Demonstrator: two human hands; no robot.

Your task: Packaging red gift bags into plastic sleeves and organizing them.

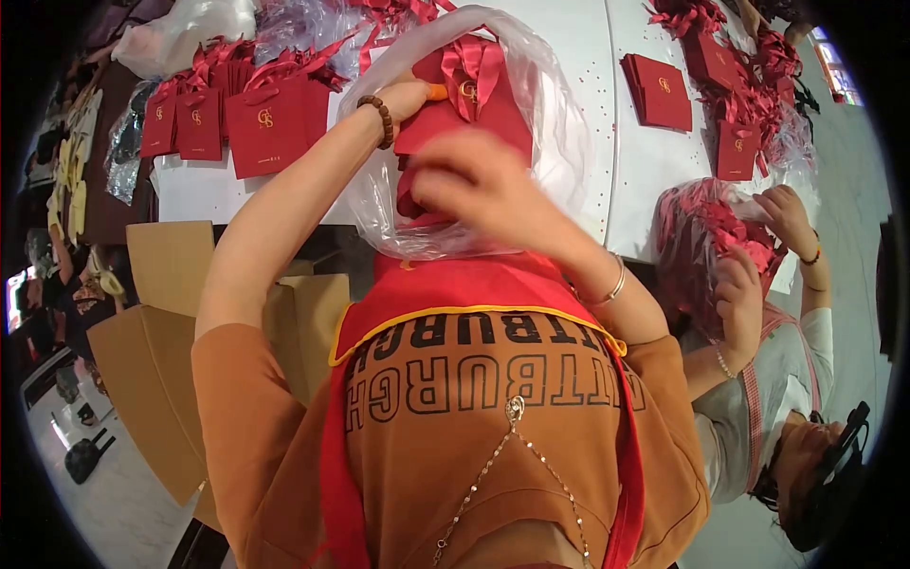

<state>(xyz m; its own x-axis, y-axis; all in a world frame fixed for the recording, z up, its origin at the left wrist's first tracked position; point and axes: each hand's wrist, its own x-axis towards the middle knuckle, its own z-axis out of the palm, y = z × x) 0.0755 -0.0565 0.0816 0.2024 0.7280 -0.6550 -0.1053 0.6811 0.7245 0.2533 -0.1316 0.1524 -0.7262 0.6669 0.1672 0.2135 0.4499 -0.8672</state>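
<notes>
Several red gift bags are grouped at left on the white table. Left hand: at the red stack inside a clear plastic bag; fingers partly hidden, grip cannot be determined. Right hand: over the same stack, blurred, grip indeterminable. Rightward, a flat pile of red bags; beyond, a co-worker's hands at another filled plastic bag.

White worktop, pale veined floor

The worktop spreads beneath the fingers. Floor shows well to both sides of them; a bright window is far to their right, a dark table to their left.
</notes>
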